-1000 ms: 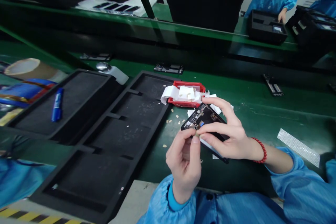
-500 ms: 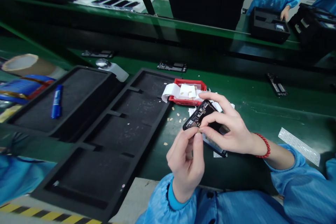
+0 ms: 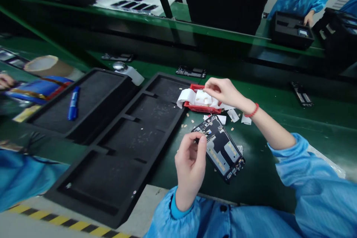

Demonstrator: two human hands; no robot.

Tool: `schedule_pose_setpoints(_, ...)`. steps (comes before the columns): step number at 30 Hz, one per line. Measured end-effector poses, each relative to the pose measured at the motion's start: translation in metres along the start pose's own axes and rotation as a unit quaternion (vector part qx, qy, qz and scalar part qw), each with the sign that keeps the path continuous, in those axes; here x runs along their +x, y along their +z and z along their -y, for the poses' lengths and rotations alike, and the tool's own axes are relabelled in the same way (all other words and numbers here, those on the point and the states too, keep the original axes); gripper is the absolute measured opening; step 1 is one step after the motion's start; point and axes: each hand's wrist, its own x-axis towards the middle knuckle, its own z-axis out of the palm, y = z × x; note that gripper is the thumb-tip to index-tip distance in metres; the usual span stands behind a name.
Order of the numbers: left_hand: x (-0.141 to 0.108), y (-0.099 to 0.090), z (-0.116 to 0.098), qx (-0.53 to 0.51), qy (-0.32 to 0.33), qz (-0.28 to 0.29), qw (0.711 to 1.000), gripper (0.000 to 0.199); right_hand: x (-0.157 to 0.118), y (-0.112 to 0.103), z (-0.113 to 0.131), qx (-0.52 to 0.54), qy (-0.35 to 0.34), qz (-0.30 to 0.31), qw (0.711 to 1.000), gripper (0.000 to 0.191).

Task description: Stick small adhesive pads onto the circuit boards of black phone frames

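Observation:
A phone frame with exposed inner parts (image 3: 220, 148) lies tilted on the green table in front of me. My left hand (image 3: 192, 156) is at its upper left corner, thumb and forefinger nearly together; what they hold, if anything, is too small to name. Above the near part of the red tray (image 3: 205, 109), my right hand (image 3: 224, 91) has its thumb and fingers pinched, and anything between them cannot be made out. White paper pieces (image 3: 201, 97) with small tan bits fill the tray.
Left of the phone lies a long black compartment tray (image 3: 122, 134). A blue marker (image 3: 73, 103) rests on a black foam block (image 3: 95, 85). More phone parts (image 3: 191, 71) lie at the back. A co-worker's hand (image 3: 309, 18) is at the top right.
My right hand has left the phone and moved up to the red tray, uncovering the phone's inner parts. My left hand has stayed near the phone's upper left corner.

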Motion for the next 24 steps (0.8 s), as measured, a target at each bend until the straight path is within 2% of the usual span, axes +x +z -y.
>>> schedule_pose_setpoints(2, -0.002, -0.006, -0.002, -0.010, -0.014, -0.006, 1.000, 0.009, 0.027, 0.008, -0.016, -0.020, 0.018, 0.038, 0.999, 0.020)
schedule_pose_setpoints(4, -0.004, -0.012, -0.004, -0.037, -0.042, -0.016, 0.998, 0.020, 0.045, 0.014, -0.024, -0.031, 0.026, 0.061, 0.997, 0.022)
schedule_pose_setpoints(6, -0.003, -0.018, -0.006, -0.069, -0.072, -0.034, 0.994, 0.038, 0.051, 0.014, -0.023, -0.029, 0.022, 0.074, 0.997, 0.019)
schedule_pose_setpoints(8, -0.002, -0.019, -0.008, -0.076, -0.086, -0.056, 0.992, 0.041, 0.045, 0.010, -0.014, -0.020, 0.020, 0.069, 0.997, 0.018)
schedule_pose_setpoints(10, 0.000, -0.017, -0.010, -0.069, -0.077, -0.074, 0.992, 0.033, 0.027, 0.005, 0.003, -0.007, 0.024, 0.039, 0.999, 0.015)
schedule_pose_setpoints(11, 0.000, -0.014, -0.011, -0.064, -0.067, -0.080, 0.992, 0.029, 0.013, 0.002, 0.014, 0.011, 0.023, 0.004, 1.000, 0.015)
schedule_pose_setpoints(15, -0.003, -0.003, -0.017, -0.060, -0.030, -0.082, 0.994, 0.026, -0.058, 0.001, 0.066, 0.091, -0.019, -0.182, 0.979, 0.008)
schedule_pose_setpoints(16, -0.005, 0.000, -0.018, -0.062, -0.019, -0.084, 0.994, 0.027, -0.075, 0.003, 0.077, 0.098, -0.014, -0.198, 0.975, 0.007)
schedule_pose_setpoints(19, -0.008, 0.008, -0.022, -0.070, 0.014, -0.099, 0.993, 0.032, -0.109, 0.011, 0.099, 0.134, 0.038, -0.196, 0.971, 0.009)
schedule_pose_setpoints(24, -0.012, 0.014, -0.029, -0.053, 0.032, -0.099, 0.993, 0.037, -0.122, 0.021, 0.100, 0.179, 0.056, -0.220, 0.957, 0.009)
